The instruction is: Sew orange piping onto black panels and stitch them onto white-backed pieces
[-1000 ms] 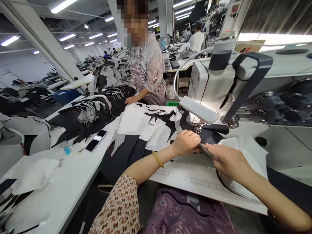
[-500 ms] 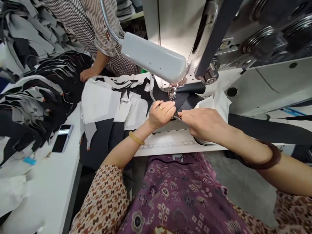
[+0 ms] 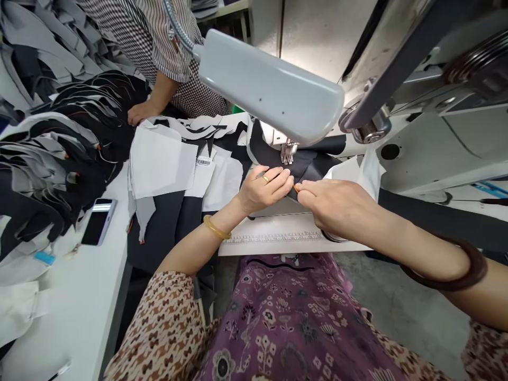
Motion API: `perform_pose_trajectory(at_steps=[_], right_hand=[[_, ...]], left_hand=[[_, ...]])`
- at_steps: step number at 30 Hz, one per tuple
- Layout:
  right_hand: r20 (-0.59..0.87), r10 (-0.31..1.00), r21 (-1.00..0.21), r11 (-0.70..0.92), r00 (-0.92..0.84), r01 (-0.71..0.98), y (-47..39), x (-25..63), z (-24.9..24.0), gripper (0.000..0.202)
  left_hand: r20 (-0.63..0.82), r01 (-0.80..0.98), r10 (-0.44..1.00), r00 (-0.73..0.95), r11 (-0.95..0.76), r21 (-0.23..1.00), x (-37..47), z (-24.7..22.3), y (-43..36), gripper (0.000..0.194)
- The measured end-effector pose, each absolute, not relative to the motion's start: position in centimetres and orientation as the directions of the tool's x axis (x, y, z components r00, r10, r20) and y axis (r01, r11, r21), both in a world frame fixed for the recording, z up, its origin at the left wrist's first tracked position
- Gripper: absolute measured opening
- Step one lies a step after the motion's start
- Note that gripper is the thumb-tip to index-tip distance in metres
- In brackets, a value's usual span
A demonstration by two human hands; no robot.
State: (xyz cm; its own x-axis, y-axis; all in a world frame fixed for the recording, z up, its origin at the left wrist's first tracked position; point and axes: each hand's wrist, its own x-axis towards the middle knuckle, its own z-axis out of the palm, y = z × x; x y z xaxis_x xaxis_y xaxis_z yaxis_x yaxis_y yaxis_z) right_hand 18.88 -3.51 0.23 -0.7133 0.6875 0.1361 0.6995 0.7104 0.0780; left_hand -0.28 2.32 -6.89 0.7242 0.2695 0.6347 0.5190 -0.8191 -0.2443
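My left hand (image 3: pixel 265 188), with a ring on one finger, has its fingers closed on the near edge of the dark fabric (image 3: pixel 307 165), just in front of the metal presser foot (image 3: pixel 288 152) of a sewing machine. Close beside it on the right, my right hand (image 3: pixel 337 203) pinches the same edge. A small orange bit (image 3: pixel 296 188) shows between the two hands. White fabric (image 3: pixel 357 172) lies behind my right hand. Both sets of fingertips are partly hidden.
A lamp head (image 3: pixel 270 87) hangs over the machine. White pieces (image 3: pixel 163 161) and a barcode label (image 3: pixel 203 161) lie left. A phone (image 3: pixel 99 222) rests on the side table (image 3: pixel 89 296), near piled dark pieces (image 3: pixel 79 127). Another person's hand (image 3: pixel 143 112) touches the pile.
The view has shifted slightly, and the lamp looks larger and nearer. The orange bit now shows between my hands, which remain at the fabric edge.
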Motion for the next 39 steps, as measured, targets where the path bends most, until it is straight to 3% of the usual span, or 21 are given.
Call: perform_pose_trajectory(at_steps=[5, 16, 17, 19, 22, 26, 28, 33, 36, 39], right_hand=[[0.113, 0.7, 0.098, 0.698, -0.705, 0.709, -2.8, 18.4, 1.2, 0.017], [0.147, 0.747, 0.187, 0.623, -0.649, 0.759, -2.9, 18.5, 0.9, 0.011], [0.112, 0.792, 0.162, 0.581, -0.6, 0.797, -3.3, 18.8, 1.0, 0.01], [-0.035, 0.889, 0.068, 0.458, -0.457, 0.886, -4.2, 19.7, 0.6, 0.026], [-0.191, 0.924, -0.113, 0.316, -0.332, 0.942, -5.3, 20.5, -1.4, 0.039], [0.07, 0.931, -0.391, 0.355, -0.357, 0.849, -5.9, 20.1, -5.4, 0.016], [0.074, 0.952, -0.432, 0.298, -0.296, 0.851, -5.8, 19.6, -6.2, 0.015], [0.042, 0.97, -0.318, 0.241, -0.24, 0.917, -5.9, 19.7, -3.6, 0.015], [0.063, 0.944, -0.129, 0.328, -0.323, 0.936, -5.5, 20.4, -1.4, 0.023], [0.183, 0.855, 0.108, 0.474, -0.486, 0.874, -4.4, 21.1, 0.2, 0.011]], left_hand=[[0.642, 0.501, 0.295, 0.707, -0.85, -0.162, -0.7, -5.9, 3.0, 0.022], [0.78, 0.538, 0.127, 0.612, -0.79, -0.294, 0.1, -5.7, 3.4, 0.013], [0.782, 0.538, 0.119, 0.612, -0.787, -0.302, 0.2, -5.7, 3.4, 0.012], [0.782, 0.54, 0.108, 0.614, -0.78, -0.316, 0.2, -5.8, 3.5, 0.011], [0.759, 0.552, 0.134, 0.637, -0.767, -0.328, 0.2, -5.9, 3.4, 0.012], [0.667, 0.556, 0.224, 0.71, -0.759, -0.338, 0.4, -5.7, 2.8, 0.018], [0.596, 0.552, 0.275, 0.754, -0.757, -0.35, 0.6, -5.5, 2.6, 0.02], [0.506, 0.607, 0.419, 0.754, -0.739, -0.292, 1.2, -5.0, 2.8, 0.024], [0.509, 0.606, 0.419, 0.752, -0.744, -0.282, 1.4, -4.7, 2.9, 0.025], [0.479, 0.568, 0.395, 0.784, -0.768, -0.296, 1.3, -4.4, 3.2, 0.025]])
